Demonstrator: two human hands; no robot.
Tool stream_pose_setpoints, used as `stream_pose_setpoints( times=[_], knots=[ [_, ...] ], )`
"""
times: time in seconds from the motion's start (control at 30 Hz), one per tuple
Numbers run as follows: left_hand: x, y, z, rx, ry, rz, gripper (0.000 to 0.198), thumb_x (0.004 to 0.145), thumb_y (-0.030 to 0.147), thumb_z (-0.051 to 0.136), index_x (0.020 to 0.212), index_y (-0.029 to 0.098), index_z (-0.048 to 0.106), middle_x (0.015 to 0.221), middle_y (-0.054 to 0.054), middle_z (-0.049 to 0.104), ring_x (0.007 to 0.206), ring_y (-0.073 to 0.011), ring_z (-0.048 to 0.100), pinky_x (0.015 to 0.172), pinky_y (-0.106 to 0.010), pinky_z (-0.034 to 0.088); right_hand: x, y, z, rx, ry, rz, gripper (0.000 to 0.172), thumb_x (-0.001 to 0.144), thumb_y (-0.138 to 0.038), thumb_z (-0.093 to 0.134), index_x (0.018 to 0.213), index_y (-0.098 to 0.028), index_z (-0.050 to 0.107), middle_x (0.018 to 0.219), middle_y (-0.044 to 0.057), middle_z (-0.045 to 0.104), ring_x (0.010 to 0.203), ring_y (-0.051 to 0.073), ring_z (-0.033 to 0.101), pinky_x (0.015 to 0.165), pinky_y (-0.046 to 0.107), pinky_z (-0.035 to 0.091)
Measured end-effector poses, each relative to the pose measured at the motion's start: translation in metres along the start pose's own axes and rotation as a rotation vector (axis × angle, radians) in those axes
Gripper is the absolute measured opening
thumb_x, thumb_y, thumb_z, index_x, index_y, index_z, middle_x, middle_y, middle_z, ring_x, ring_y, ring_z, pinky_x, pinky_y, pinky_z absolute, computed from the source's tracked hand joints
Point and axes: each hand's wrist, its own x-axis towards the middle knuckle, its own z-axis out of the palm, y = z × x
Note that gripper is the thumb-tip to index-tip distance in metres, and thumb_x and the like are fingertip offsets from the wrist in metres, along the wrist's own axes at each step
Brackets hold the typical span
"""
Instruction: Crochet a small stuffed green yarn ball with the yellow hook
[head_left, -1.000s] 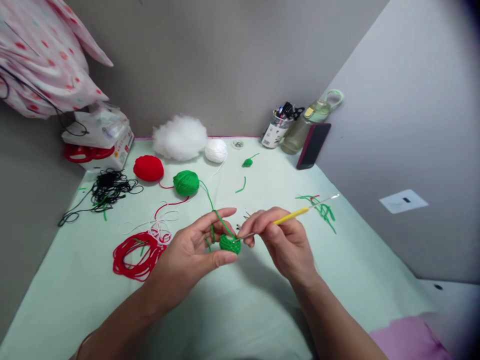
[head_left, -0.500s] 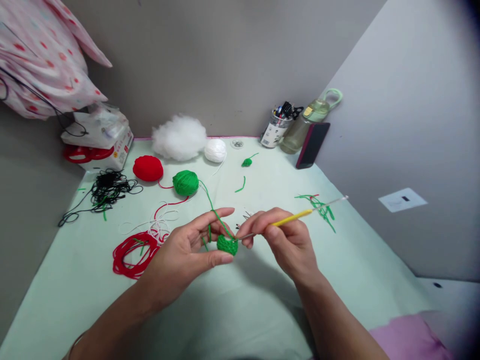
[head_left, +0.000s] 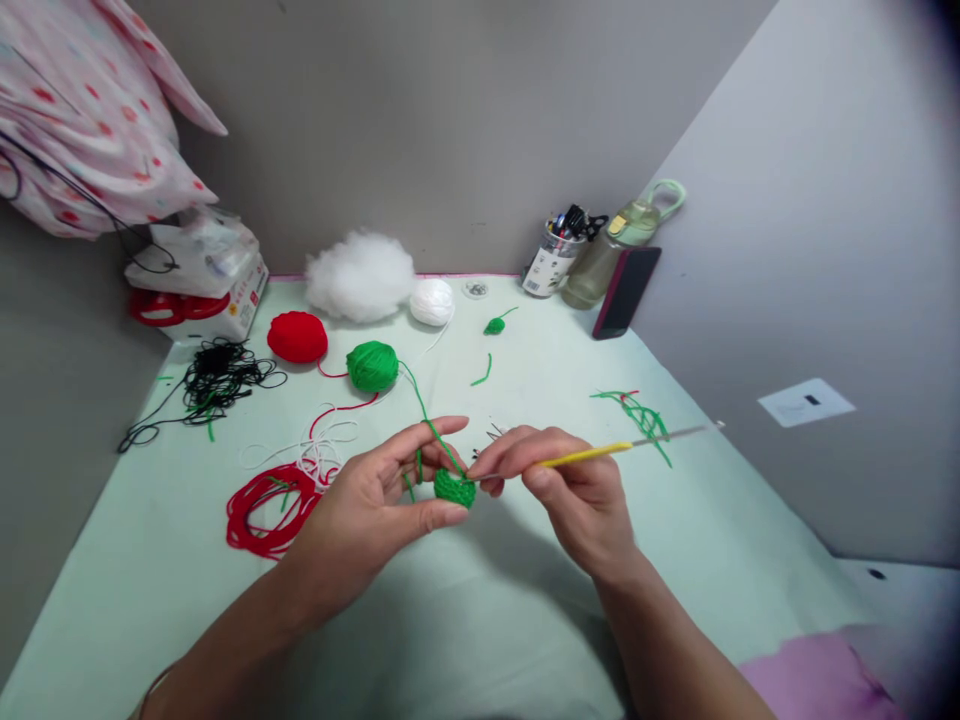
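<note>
— Looking down from the head camera, what has the left hand got?
— A small green crochet piece, pinched between thumb and fingers just above the pale green table cover. Green yarn runs over its raised forefinger and back to the green yarn ball.
— And the right hand?
— Closed round a yellow-handled crochet hook, held like a pen; the metal tip touches the crochet piece, the far end points right.
— What lies around them?
— A red yarn ball beside the green one, a white yarn ball and a tuft of white stuffing behind. Loose red yarn lies near the left hand, black yarn further left, green scraps to the right. A pen cup, a bottle and a phone stand at the wall.
</note>
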Motion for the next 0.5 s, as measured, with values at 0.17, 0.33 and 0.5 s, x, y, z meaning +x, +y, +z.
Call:
stream_pose_setpoints(
  times=[0.17, 0.33, 0.5],
  knots=[
    [0.003, -0.005, 0.008, -0.064, 0.135, 0.035, 0.066, 0.073, 0.028, 0.09, 0.135, 0.023, 0.067, 0.098, -0.003, 0.069, 0.101, -0.0231, 0.063, 0.091, -0.036, 0.049, -0.005, -0.003, 0.004, -0.576, -0.107, -0.321, 0.02, 0.103, -0.017, 0.059, 0.113, -0.024, 0.075, 0.104, 0.01, 0.079, 0.092, 0.021, 0.074, 0.076, 0.035, 0.063],
    [0.003, -0.009, 0.02, -0.209, 0.212, 0.094, 0.065, 0.077, 0.031, 0.089, 0.137, 0.024, 0.065, 0.104, -0.001, 0.067, 0.101, -0.0175, 0.065, 0.089, -0.027, 0.052, -0.015, 0.001, 0.013, -0.971, -0.021, -0.558, 0.029, 0.094, -0.005, 0.066, 0.11, -0.026, 0.077, 0.094, 0.006, 0.077, 0.084, 0.02, 0.075, 0.075, 0.03, 0.064],
    [-0.001, -0.005, 0.024, -0.402, 0.113, -0.014, 0.073, 0.075, 0.028, 0.091, 0.141, 0.025, 0.062, 0.101, 0.0, 0.066, 0.094, -0.0133, 0.064, 0.083, -0.022, 0.052, -0.022, 0.002, 0.012, -0.959, -0.02, -0.641, 0.033, 0.089, -0.004, 0.073, 0.114, -0.025, 0.077, 0.094, 0.006, 0.077, 0.086, 0.02, 0.074, 0.075, 0.031, 0.067]
  ],
)
